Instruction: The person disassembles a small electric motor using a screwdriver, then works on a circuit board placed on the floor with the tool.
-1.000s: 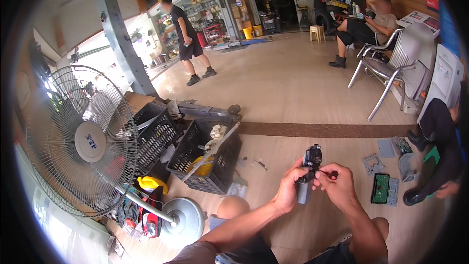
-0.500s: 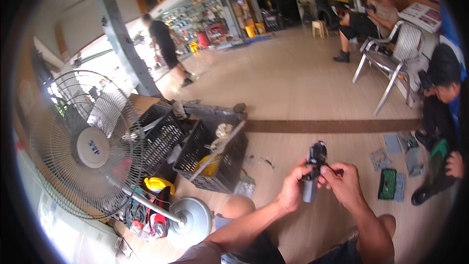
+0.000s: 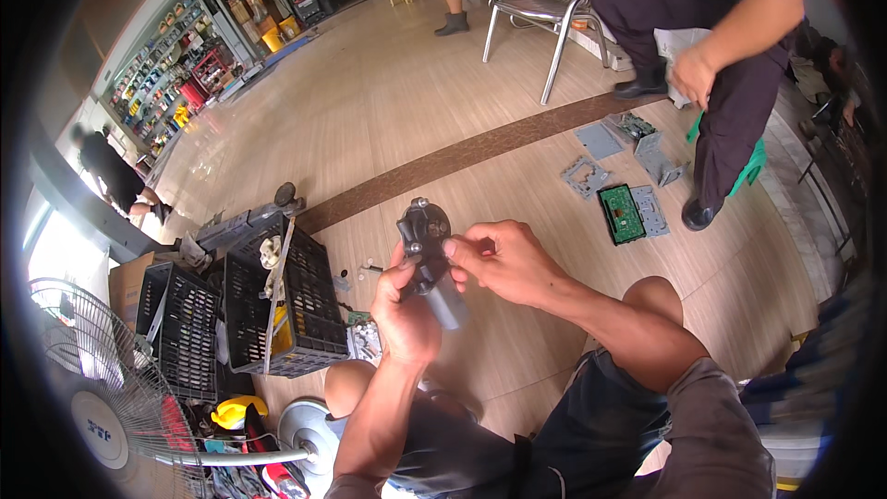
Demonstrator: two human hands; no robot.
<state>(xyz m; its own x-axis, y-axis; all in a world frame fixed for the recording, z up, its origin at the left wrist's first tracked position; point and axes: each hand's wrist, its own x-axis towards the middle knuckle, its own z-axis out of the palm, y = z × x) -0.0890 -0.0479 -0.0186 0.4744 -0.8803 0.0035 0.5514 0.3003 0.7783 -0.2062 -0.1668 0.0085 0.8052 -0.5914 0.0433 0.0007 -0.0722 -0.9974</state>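
A gear motor (image 3: pixel 432 254), with a black housing and a grey cylindrical can, is held up over the floor before me. My left hand (image 3: pixel 407 314) is wrapped round its left side, thumb on the front. From the right, my right hand (image 3: pixel 504 263) is closed against the housing, thumb on its edge and the other fingers curled near it. Whether a small part is pinched in the right fingers is hidden. The can points down and slightly right, toward my knees.
Black plastic crates (image 3: pixel 296 314) and a standing fan (image 3: pixel 102 425) are at the left. A green circuit board (image 3: pixel 621 214) and grey metal plates (image 3: pixel 601 140) lie on the floor at the right, near another person's boot (image 3: pixel 699 214). A metal chair (image 3: pixel 545 5) stands farther back.
My view has swung to the right and downward. Both hands still have the gear motor, which is tilted differently. The person at the right, bent low before, is now more upright.
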